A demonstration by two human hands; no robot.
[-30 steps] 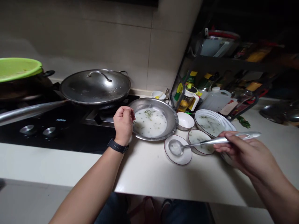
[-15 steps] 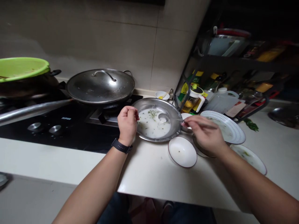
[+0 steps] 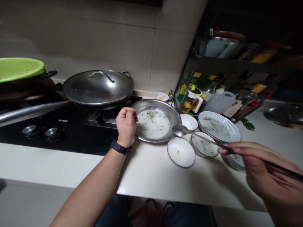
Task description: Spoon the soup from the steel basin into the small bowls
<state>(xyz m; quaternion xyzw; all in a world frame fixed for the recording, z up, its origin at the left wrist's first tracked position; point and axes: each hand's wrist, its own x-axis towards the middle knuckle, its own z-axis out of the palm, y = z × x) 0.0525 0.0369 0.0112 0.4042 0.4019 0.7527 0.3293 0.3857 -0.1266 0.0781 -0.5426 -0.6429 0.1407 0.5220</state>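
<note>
Above the counter [image 3: 151, 176] | right hand [image 3: 265, 170] pinching ladle [image 3: 180, 130], frame-cut | left hand [image 3: 126, 126] curled beside steel bowl [image 3: 174, 119], palm hidden

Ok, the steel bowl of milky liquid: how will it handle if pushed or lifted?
The stainless steel bowl is probably stiff and fairly light itself, with most of the weight in the milky liquid. Being wide and shallow, it would likely slosh near the rim if pushed. Its rounded base might also rock on the countertop.
</note>
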